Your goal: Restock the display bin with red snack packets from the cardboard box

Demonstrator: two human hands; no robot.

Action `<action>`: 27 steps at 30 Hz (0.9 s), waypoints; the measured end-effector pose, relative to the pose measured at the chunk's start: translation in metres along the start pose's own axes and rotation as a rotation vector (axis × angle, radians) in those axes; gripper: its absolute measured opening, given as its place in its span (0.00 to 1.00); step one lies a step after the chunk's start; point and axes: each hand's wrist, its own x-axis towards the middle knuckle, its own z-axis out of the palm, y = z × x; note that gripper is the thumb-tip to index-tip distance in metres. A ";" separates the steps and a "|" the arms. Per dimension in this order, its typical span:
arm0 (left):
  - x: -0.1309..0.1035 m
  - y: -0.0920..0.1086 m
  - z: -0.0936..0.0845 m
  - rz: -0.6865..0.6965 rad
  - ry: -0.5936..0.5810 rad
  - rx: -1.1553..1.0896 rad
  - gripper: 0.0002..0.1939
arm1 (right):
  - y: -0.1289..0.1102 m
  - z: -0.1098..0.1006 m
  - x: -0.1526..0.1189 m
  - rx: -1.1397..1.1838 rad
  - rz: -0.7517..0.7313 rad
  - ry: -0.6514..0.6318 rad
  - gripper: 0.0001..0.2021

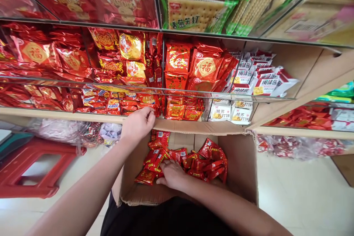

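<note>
A cardboard box [239,155] rests against my body below a shop shelf. Inside it lies a loose pile of small red snack packets [204,162], some with barcodes showing. My right hand [173,174] reaches into the box, thumb apart and fingers spread against the packets on the left of the pile; its fingertips are partly hidden among them. At the box's far left corner, my left hand [139,122] is closed, fingers curled near the front lip of the shelf [190,127]. Whatever those curled fingers may hold is hidden.
Clear-fronted shelf bins hold red and gold packets [206,66], white packets [264,81] and, higher up, cracker packs [196,13]. A red plastic stool [49,169] stands at left. Bagged goods [59,132] lie under the shelf, and pale tiled floor [301,188] shows at right.
</note>
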 end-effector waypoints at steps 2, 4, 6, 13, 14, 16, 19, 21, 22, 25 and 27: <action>0.000 0.000 -0.001 -0.004 -0.014 -0.007 0.15 | 0.001 0.006 0.010 -0.020 0.013 -0.012 0.25; -0.001 -0.001 -0.001 -0.003 -0.018 -0.010 0.15 | 0.008 0.008 0.017 0.004 -0.002 -0.032 0.25; -0.001 -0.002 0.000 -0.005 -0.009 -0.002 0.15 | 0.018 0.006 0.019 0.068 -0.023 -0.057 0.25; 0.001 -0.006 -0.004 0.042 0.038 -0.155 0.15 | 0.027 -0.019 -0.005 0.159 -0.028 0.036 0.14; -0.003 -0.004 -0.007 0.095 0.069 -0.230 0.15 | 0.025 -0.026 -0.012 0.158 -0.026 0.073 0.14; -0.018 0.002 -0.012 0.247 0.116 -0.379 0.15 | 0.020 -0.043 -0.029 0.219 -0.038 0.177 0.14; -0.050 0.019 -0.017 0.429 0.022 -0.534 0.16 | 0.014 -0.072 -0.059 0.519 -0.079 0.341 0.14; -0.071 0.032 -0.017 0.395 -0.111 -0.617 0.17 | 0.010 -0.091 -0.076 0.764 -0.097 0.383 0.13; -0.078 0.039 -0.015 0.341 -0.195 -0.664 0.15 | 0.008 -0.098 -0.083 0.873 -0.097 0.384 0.13; -0.089 0.051 -0.008 0.125 -0.390 -0.845 0.16 | 0.004 -0.108 -0.093 1.135 -0.078 0.375 0.12; -0.090 0.056 -0.002 0.009 -0.413 -0.961 0.19 | 0.003 -0.107 -0.093 1.247 -0.024 0.407 0.11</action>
